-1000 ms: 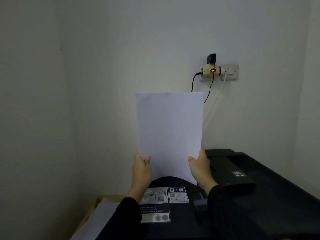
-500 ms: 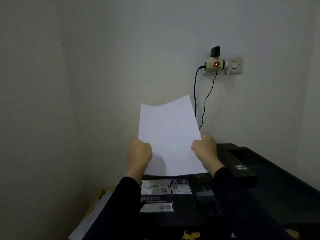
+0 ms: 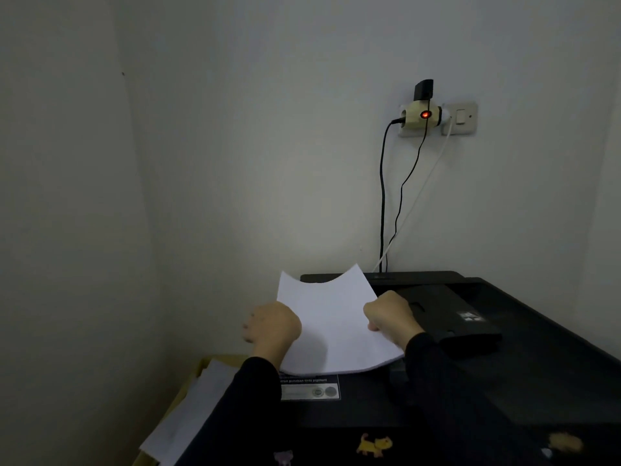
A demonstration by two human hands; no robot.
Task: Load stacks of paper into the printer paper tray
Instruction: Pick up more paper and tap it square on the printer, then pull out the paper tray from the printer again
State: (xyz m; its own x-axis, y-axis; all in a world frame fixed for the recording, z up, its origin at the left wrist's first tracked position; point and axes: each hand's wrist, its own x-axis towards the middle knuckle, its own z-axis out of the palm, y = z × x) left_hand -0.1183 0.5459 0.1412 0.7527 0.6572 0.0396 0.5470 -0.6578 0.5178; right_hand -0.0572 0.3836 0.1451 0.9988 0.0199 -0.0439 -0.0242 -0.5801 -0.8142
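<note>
A thin white stack of paper [image 3: 332, 327] lies tilted forward over the top of the black printer [image 3: 524, 375], its far edge sagging in the middle. My left hand [image 3: 274, 326] grips its left edge and my right hand [image 3: 391, 316] grips its right edge. The paper's far corners reach the printer's rear edge, where a raised black flap [image 3: 450, 314] sits to the right. The sheet hides part of the white label [image 3: 309, 388] on the printer's lid. I cannot make out the tray slot itself.
A cardboard box [image 3: 188, 391] with loose white sheets [image 3: 188, 415] stands low at the left of the printer. Above the printer a wall socket with an adapter [image 3: 425, 116] shows a red light, and cables [image 3: 383, 196] hang down behind the printer. Walls close in left and behind.
The paper went from upright in front of the wall to lowered and tipped forward onto the printer's top. Both hands dropped with it and kept their grip.
</note>
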